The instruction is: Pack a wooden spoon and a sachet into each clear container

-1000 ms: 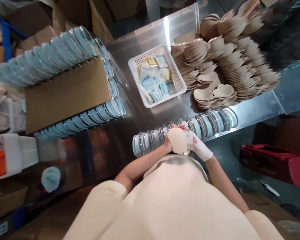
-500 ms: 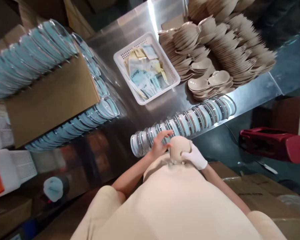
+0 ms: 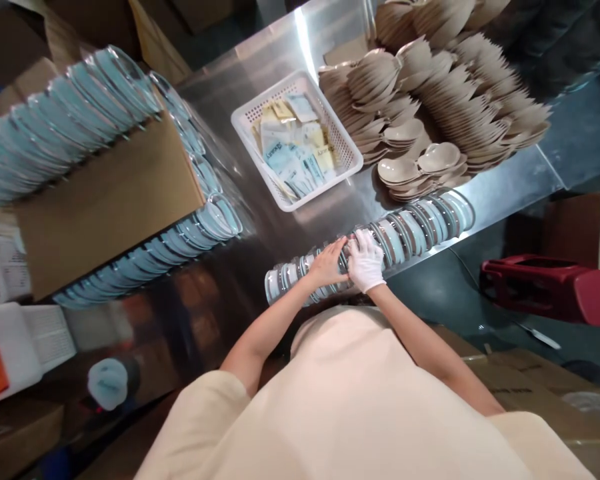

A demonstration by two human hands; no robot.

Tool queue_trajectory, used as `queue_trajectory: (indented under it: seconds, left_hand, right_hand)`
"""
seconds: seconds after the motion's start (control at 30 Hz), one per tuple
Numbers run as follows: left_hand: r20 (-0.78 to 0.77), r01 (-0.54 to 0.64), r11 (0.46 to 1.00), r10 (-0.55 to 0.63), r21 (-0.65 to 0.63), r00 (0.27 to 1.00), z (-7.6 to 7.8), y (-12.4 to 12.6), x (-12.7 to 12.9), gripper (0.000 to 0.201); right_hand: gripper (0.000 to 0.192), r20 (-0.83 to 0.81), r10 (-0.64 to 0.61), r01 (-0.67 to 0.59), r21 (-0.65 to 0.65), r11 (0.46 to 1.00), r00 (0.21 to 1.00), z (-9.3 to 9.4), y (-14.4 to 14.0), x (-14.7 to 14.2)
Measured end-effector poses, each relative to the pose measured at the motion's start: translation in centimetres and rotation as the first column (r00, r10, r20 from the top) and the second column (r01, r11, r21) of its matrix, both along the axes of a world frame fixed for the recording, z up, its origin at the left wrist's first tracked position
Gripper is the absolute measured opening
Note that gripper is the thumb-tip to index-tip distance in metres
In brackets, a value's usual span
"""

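A row of round containers with clear lids (image 3: 420, 223) lies on edge along the front of the steel table (image 3: 505, 187). My bare left hand (image 3: 329, 263) lies flat on the row's middle with fingers spread. My right hand (image 3: 365, 261), in a white glove, is curled over a container just to its right, touching the left hand. The beige dish is hidden between my hands or within the row. Stacks of beige dishes (image 3: 440, 80) fill the far right of the table.
A white basket (image 3: 267, 94) of sachets sits mid-table. A cardboard box (image 3: 105, 200) at left is flanked by two long rows of blue-lidded containers (image 3: 70, 113). A red object (image 3: 545, 290) and cartons (image 3: 520, 380) are on the floor at right, a white crate (image 3: 25, 340) at left.
Both hands held a beige dish close to my body; they have moved forward onto the row of containers, and the dish is no longer visible.
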State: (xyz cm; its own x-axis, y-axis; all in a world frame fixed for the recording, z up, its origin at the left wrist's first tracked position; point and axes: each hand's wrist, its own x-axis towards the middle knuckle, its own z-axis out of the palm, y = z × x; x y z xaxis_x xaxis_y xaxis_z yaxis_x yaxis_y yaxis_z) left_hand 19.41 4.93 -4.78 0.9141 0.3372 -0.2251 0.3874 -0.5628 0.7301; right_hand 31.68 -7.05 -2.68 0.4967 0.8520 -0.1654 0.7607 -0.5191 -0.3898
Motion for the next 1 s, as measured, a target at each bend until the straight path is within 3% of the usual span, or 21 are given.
queue_trajectory:
  seconds: [0.17,0.3,0.37,0.47,0.53,0.6,0.67,0.73,0.8,0.87,0.93,1.0]
  left_hand:
    - [-0.012,-0.013,1.0,0.013,-0.021,1.0,0.4,0.0,0.0,0.112]
    - [-0.033,0.037,0.999,-0.037,-0.018,0.999,0.7,0.2,0.0,0.108]
    - [-0.032,0.077,0.997,-0.077,-0.011,0.997,0.7,0.2,-0.1,0.1]
    - [-0.042,0.1,0.995,-0.1,0.002,0.994,0.8,0.0,-0.2,0.088]
    - [-0.065,0.093,0.996,-0.093,0.006,0.994,1.2,0.0,0.2,0.086]
    - [-0.094,0.1,0.995,-0.099,0.007,0.991,1.9,0.8,1.4,0.076]
    - [-0.097,0.072,0.997,-0.07,0.018,0.993,3.0,2.9,3.8,0.057]
    - [-0.054,-0.074,0.995,0.077,0.06,0.996,4.0,6.4,7.2,0.039]
    - [-0.03,-0.334,0.936,0.339,0.114,0.94,4.5,10.6,11.2,0.031]
    - [-0.108,-0.57,0.806,0.588,0.157,0.802,4.5,14.7,14.9,0.031]
    - [-0.199,-0.697,0.691,0.723,0.192,0.662,3.7,17.6,17.9,0.045]
    - [-0.257,-0.756,0.621,0.78,0.206,0.57,2.6,19.2,19.9,0.064]
  right_hand:
    - [0.069,0.012,0.1,-0.101,0.161,0.982,0.995,-2.7,-3.8,1.6]
    - [0.059,-0.006,-0.076,0.076,0.198,0.977,0.997,-3.4,-4.4,1.0]
    - [0.061,-0.067,-0.028,0.044,0.253,0.967,0.997,-3.0,-4.1,1.9]
    - [0.051,-0.152,0.082,-0.024,0.349,0.937,0.985,-1.6,-2.8,7.2]
    - [0.044,-0.134,-0.004,0.049,0.339,0.94,0.991,-0.6,-0.6,12.8]
    - [0.049,-0.078,-0.101,0.12,0.297,0.947,0.992,-0.3,2.7,18.4]
    - [0.056,-0.017,-0.142,0.142,0.227,0.963,0.99,-0.6,6.4,22.5]
    - [0.049,-0.02,-0.147,0.149,0.169,0.974,0.989,-1.3,9.2,24.7]
    - [0.033,-0.043,-0.151,0.154,0.085,0.984,0.988,-1.8,10.5,25.6]
    - [0.026,-0.026,-0.186,0.185,-0.042,0.982,0.982,-1.9,10.3,26.1]
    - [0.031,0.006,-0.22,0.219,-0.13,0.967,0.975,-1.6,9.2,26.8]
    - [0.034,0.002,-0.248,0.245,-0.169,0.955,0.969,-1.2,7.8,27.8]
